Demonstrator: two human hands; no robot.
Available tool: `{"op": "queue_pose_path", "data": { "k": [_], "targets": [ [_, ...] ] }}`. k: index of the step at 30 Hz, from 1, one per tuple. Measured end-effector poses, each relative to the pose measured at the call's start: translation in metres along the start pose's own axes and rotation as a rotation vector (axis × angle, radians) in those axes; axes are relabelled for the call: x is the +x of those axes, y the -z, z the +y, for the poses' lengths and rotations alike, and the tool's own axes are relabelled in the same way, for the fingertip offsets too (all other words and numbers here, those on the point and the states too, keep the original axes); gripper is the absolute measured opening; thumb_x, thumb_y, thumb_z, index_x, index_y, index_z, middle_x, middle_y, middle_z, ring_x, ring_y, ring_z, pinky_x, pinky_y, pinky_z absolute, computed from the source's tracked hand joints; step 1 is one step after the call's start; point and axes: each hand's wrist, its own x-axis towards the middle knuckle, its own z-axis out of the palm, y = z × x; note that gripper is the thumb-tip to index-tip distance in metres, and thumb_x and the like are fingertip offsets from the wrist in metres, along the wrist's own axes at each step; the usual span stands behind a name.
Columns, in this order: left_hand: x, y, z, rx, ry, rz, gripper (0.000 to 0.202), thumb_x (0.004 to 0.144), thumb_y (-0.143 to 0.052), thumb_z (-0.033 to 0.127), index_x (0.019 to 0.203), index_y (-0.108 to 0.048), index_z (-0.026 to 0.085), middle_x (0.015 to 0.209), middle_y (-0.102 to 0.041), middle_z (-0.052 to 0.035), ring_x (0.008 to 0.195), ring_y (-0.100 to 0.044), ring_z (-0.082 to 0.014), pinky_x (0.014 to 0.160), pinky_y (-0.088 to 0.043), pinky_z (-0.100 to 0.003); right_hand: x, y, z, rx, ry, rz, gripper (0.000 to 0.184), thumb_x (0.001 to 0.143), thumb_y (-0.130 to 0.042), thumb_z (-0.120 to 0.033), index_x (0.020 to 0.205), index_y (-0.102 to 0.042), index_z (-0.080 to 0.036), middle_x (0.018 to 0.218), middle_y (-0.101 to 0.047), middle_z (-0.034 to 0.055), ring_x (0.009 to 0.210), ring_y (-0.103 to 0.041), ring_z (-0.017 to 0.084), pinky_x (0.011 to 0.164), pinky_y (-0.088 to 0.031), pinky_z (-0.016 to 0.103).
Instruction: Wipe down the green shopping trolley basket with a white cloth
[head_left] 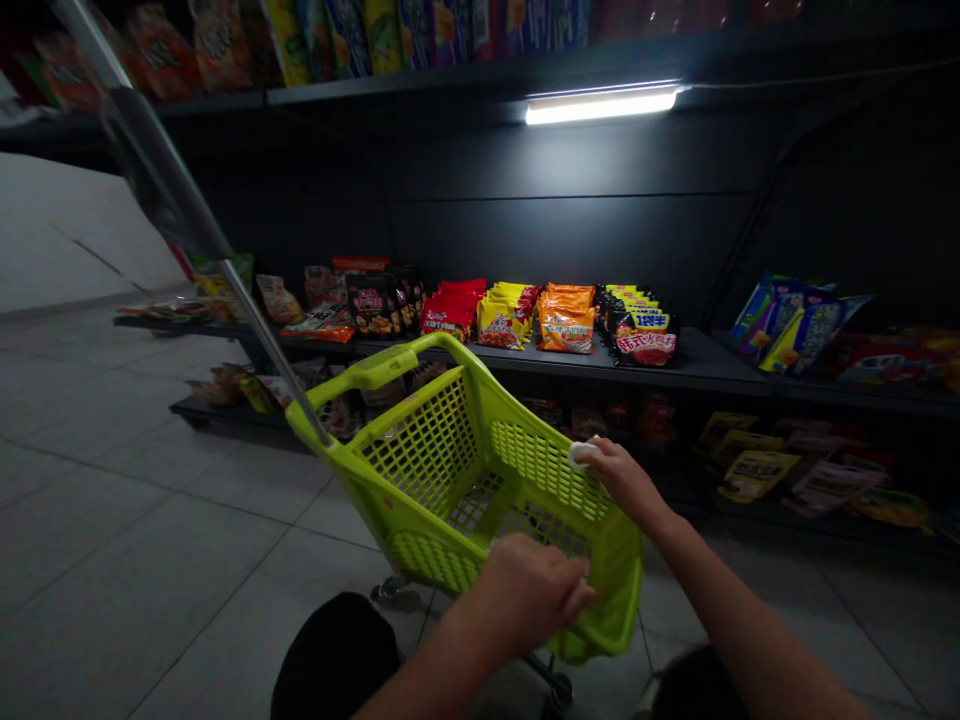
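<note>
A lime-green shopping basket cart point(427, 400) stands in front of me, its lattice-walled basket tilted towards me. My right hand point(616, 472) is closed on a small white wad point(583, 454), which looks like tissue or cloth, at the basket's upper right rim. Above the basket's near side, my left hand point(536, 588) is curled into a fist. A bit of something pale shows at its edge, but what it holds is hidden. From the cart's left corner a metal handle pole point(259, 320) with a dark sleeve point(161, 170) rises to the upper left.
Close behind the cart runs a dark shelf point(697, 355) with red, yellow, orange and black noodle packs point(566, 318). Blue snack bags point(806, 320) lie further right, and more packets point(757, 470) sit on the bottom shelf. A lit tube lamp point(604, 104) hangs above. Tiled floor point(187, 530) extends left.
</note>
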Motion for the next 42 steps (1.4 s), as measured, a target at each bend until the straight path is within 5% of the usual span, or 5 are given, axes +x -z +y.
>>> {"op": "queue_pose_path", "data": {
  "k": [7,16,22,37,42],
  "targets": [
    [-0.041,0.014,-0.093,0.236,0.089,0.191,0.035,0.098,-0.049,0.034,0.068,-0.063,0.021,0.067,-0.066,-0.0011,0.065,-0.061,-0.0163,0.067,-0.038,-0.033,0.023,-0.013,-0.004,-0.079,-0.088,0.108,0.028,0.090,-0.052,-0.012,0.104,-0.074,-0.023,0.114,-0.067,0.0109,0.096,-0.060,0.024,0.087,-0.046,0.036],
    [-0.027,0.006,-0.093,0.213,0.033,0.137,0.031,0.095,-0.054,0.043,0.076,-0.066,0.021,0.075,-0.070,-0.0014,0.072,-0.065,-0.0190,0.069,-0.044,-0.033,0.134,-0.057,-0.139,0.419,0.095,0.017,0.026,0.091,-0.059,-0.014,0.113,-0.071,-0.021,0.111,-0.069,0.0079,0.104,-0.063,0.021,0.094,-0.048,0.034],
    [-0.020,0.007,-0.074,0.079,0.077,-0.017,0.035,0.094,-0.055,0.047,0.111,-0.067,0.019,0.106,-0.073,-0.0103,0.098,-0.067,-0.0268,0.085,-0.050,-0.040,0.194,-0.068,-0.240,0.367,0.659,-0.076,0.029,0.100,-0.051,-0.023,0.127,-0.064,-0.026,0.130,-0.065,0.0079,0.118,-0.057,0.019,0.103,-0.042,0.033],
    [-0.053,0.036,-0.111,0.128,0.166,0.094,0.036,0.086,-0.066,0.056,0.081,-0.071,0.020,0.075,-0.070,-0.0033,0.084,-0.064,-0.0218,0.087,-0.044,-0.040,0.218,-0.066,-0.222,0.081,0.503,-0.117,0.026,0.102,-0.052,-0.035,0.119,-0.068,-0.026,0.111,-0.070,0.0060,0.107,-0.055,0.021,0.093,-0.038,0.034],
    [-0.059,0.032,-0.105,0.160,0.055,0.087,0.033,0.089,-0.066,0.049,0.072,-0.066,0.020,0.069,-0.068,-0.0001,0.072,-0.062,-0.0174,0.069,-0.040,-0.033,0.249,-0.058,-0.197,-0.084,0.206,-0.144,0.020,0.099,-0.054,-0.023,0.102,-0.073,-0.018,0.101,-0.071,0.0099,0.096,-0.057,0.022,0.087,-0.040,0.033]
  ]
}}
